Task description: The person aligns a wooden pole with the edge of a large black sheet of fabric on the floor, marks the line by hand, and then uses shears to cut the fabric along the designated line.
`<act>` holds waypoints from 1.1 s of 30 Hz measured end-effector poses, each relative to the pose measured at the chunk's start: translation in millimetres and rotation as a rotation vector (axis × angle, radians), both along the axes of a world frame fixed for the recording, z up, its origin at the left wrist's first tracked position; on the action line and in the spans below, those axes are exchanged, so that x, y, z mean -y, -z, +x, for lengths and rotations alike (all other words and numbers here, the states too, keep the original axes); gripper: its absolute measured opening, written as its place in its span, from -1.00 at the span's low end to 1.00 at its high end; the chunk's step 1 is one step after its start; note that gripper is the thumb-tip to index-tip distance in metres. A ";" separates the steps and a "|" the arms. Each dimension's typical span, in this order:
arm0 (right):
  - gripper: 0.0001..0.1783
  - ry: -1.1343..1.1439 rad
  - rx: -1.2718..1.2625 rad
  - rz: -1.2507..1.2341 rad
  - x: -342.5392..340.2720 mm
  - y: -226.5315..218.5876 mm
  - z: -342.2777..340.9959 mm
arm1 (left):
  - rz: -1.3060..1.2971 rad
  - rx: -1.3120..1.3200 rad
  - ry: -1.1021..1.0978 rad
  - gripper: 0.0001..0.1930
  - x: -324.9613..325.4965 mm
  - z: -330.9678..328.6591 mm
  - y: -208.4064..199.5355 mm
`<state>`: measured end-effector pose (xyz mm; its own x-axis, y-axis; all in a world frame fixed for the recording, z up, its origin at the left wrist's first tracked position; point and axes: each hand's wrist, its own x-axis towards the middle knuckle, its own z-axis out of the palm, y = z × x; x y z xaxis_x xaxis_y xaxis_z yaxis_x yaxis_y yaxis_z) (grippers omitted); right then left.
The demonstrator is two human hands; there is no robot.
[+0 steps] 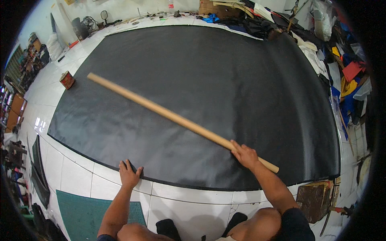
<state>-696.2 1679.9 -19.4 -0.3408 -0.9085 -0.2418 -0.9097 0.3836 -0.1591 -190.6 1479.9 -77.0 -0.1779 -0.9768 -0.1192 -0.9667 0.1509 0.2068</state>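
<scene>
A large black sheet [173, 68], smooth like leather or vinyl, lies spread over the white tiled floor. Across it, slanting from far left to near right, runs a long light-brown tube [169, 114] that looks like cardboard. My right hand [244, 154] is closed round the tube near its right end. At the sheet's near edge rests my left hand [129, 174], fingers apart, touching the border; a dark bit shows between its fingers and thumb, perhaps the sheet's edge.
A red tin [67, 80] stands by the sheet's left edge. A green cutting mat [92, 215] lies near my left arm, and a worn brown block [315, 201] sits at the near right. Piled fabric scraps [345, 80] line the right side.
</scene>
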 end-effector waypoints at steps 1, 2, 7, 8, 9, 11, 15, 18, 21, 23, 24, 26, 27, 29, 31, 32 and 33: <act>-0.40 0.062 0.012 -0.032 7.3 0.0 -10.0 | -0.005 0.000 0.001 -0.06 0.2 -1.8 -0.2; -0.40 0.121 0.026 -0.064 14.2 -1.3 -19.7 | -0.011 0.003 0.001 -0.07 -0.6 -2.6 -1.1; -0.42 0.529 0.178 -0.176 8.7 14.3 -87.5 | -0.041 -0.050 -0.003 -0.08 -0.5 -3.7 -6.6; -0.42 0.598 0.179 -0.194 0.0 19.1 -95.4 | -0.048 -0.092 -0.004 -0.08 -0.6 1.2 -7.3; -0.43 0.665 0.178 -0.213 -10.1 23.8 -102.9 | -0.055 -0.137 -0.008 -0.09 -1.0 7.8 -7.2; -0.43 0.715 0.164 -0.254 -42.1 32.5 -120.0 | -0.158 -0.344 -0.021 -0.25 -3.7 17.7 -4.2; -0.43 0.843 0.142 -0.292 -95.2 44.1 -157.8 | -0.249 -0.412 -0.066 -0.32 -16.7 27.0 -1.1; -0.42 0.951 0.345 -0.286 -54.5 19.7 -98.7 | -0.224 -0.480 -0.115 -0.22 -14.3 95.9 5.5; -0.43 0.771 -0.025 -0.447 -90.9 55.2 -145.0 | -0.165 -0.533 -0.007 -0.14 -7.1 54.4 28.7; -0.40 0.753 0.188 -0.346 -54.1 43.3 -61.2 | -0.218 -0.425 0.001 -0.24 -9.9 80.5 9.5; -0.40 0.693 0.183 -0.349 -49.6 36.7 -57.3 | -0.183 -0.411 -0.022 -0.28 -6.5 60.7 -0.1; -0.39 0.577 0.193 -0.361 -33.6 39.3 -46.5 | -0.156 -0.360 0.014 -0.29 -0.8 58.9 -5.0; -0.38 0.473 0.164 -0.323 -17.8 36.2 -33.4 | -0.078 -0.354 -0.040 -0.30 -4.3 53.6 -13.9; -0.36 0.277 0.108 -0.253 23.0 27.8 0.8 | -0.028 -0.387 -0.088 -0.29 -5.0 59.5 -19.1; -0.30 0.106 0.050 -0.208 55.4 12.6 39.8 | -0.019 -0.360 -0.092 -0.28 -6.1 66.8 -17.9; -0.30 0.019 0.049 -0.164 67.7 12.1 51.1 | -0.018 -0.345 -0.087 -0.28 -5.4 67.1 -17.9; -0.30 -0.062 0.044 -0.116 75.8 10.1 62.7 | 0.007 -0.366 -0.094 -0.27 -6.0 64.8 -16.6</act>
<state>-633.5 1604.0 -29.5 -0.2743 -0.9504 -0.1469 -0.9223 0.3032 -0.2395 -125.8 1485.9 -60.4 -0.1200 -0.9902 -0.0712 -0.8380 0.0626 0.5421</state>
